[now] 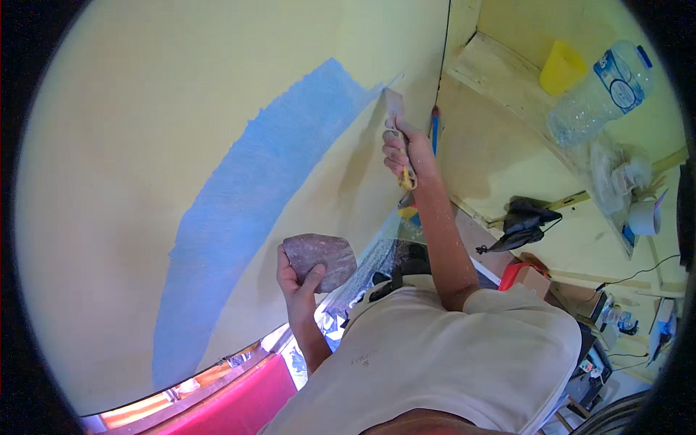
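A broad band of light blue (239, 188) curves up across the pale yellow wall (145, 123). My right hand (407, 151) is raised to the band's upper right end, fingers wrapped round a putty knife (394, 103). The blade's tip is close to the wall at the blue edge; whether it touches, I cannot tell. A yellow handle end shows below the fist. Lower down and to the left, my left hand (299, 281) grips a flat brownish-grey piece (322, 262), thumb on its near face. Its material is unclear. The hand is in front of the wall, right of the blue band.
On a wooden shelf (500, 76) at the right stand a yellow cup (562, 69) and a clear plastic bottle (602, 94). A black bag (523, 221) hangs below. A blue stick-like tool (435, 130) is near the wall corner. Pink-red fabric (239, 399) lies at the lower left.
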{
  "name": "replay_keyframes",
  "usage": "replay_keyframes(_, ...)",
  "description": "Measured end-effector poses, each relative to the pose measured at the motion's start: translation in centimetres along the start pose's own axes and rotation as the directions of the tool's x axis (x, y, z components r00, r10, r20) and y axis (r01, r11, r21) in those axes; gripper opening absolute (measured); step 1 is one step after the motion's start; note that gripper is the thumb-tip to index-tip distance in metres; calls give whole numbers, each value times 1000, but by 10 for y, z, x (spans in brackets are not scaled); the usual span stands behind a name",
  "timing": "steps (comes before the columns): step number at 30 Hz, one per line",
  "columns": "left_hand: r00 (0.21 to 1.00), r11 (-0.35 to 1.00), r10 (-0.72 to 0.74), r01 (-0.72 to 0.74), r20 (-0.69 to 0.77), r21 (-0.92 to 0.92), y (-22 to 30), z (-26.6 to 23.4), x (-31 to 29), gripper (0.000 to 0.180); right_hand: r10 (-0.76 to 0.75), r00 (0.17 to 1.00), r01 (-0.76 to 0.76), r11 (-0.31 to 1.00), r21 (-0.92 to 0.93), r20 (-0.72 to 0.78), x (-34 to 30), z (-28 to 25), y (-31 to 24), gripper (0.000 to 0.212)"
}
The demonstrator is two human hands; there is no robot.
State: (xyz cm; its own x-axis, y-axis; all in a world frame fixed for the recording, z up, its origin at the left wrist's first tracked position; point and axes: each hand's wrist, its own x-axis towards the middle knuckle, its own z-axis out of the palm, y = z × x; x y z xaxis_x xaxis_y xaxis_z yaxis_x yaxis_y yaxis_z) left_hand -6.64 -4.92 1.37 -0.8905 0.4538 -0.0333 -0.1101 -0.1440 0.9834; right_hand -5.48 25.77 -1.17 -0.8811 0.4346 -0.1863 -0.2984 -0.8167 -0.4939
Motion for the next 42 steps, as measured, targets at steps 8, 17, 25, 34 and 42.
replay_keyframes(8,1000,1000,6,-7,22,23,-3,12,14,55,-6,1000,7,1000,-27,31,-7,15,-13,21)
replay_keyframes(17,999,999,4,-6,42,40,-7,16,15,54,107,979,-124,988,92,176,-10,6,-12,21)
replay_keyframes(25,996,1000,-11,12,-89,16,-10,17,3,58,23,999,-23,1000,13,44,3,-3,-20,21)
replay_keyframes(34,996,999,16,-13,-87,35,-13,11,4,59,11,999,-15,996,91,47,10,-11,-20,22)
replay_keyframes(42,999,999,-32,33,-26,21,-4,21,8,58,21,1000,-20,993,-114,8,3,-3,-22,29)
